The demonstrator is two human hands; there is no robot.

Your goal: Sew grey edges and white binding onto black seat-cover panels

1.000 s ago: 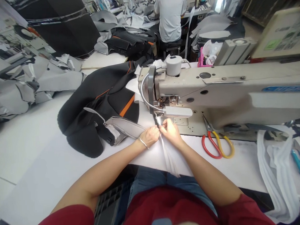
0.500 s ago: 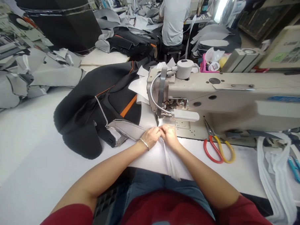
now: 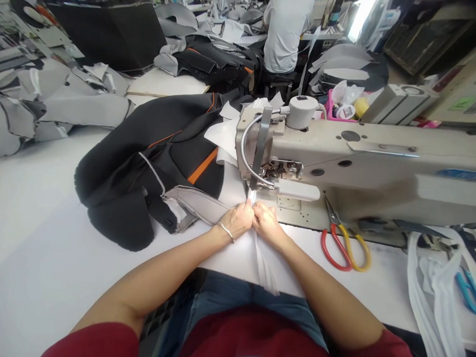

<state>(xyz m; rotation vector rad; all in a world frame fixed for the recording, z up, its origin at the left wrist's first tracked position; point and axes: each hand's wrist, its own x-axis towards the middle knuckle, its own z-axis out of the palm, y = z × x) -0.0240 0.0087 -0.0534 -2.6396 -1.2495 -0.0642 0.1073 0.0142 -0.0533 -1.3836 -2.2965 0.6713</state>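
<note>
Just in front of the sewing machine's (image 3: 295, 144) needle area, my left hand (image 3: 240, 219) and my right hand (image 3: 267, 223) meet with fingers closed. Both grip a white fabric strip (image 3: 265, 264) that hangs down toward my lap and runs up under the presser foot. The fingertips partly hide the strip. Left of my hands lies a black fabric piece (image 3: 114, 157) with orange trim, and its grey panel (image 3: 199, 200) reaches to my left hand. The needle itself is hidden behind the machine's parts.
Scissors (image 3: 339, 237) with red and yellow handles lie right of my hands. Farther right are white strips (image 3: 432, 291) and a blue-handled tool (image 3: 472, 294). Grey pieces (image 3: 77, 106) are heaped at the back left. A person in a white shirt (image 3: 284, 31) sits beyond the machine.
The camera view has shifted slightly. My hands stay together at the strip, with the right hand's fingers curled more tightly. The strip's hanging end has moved a little.
</note>
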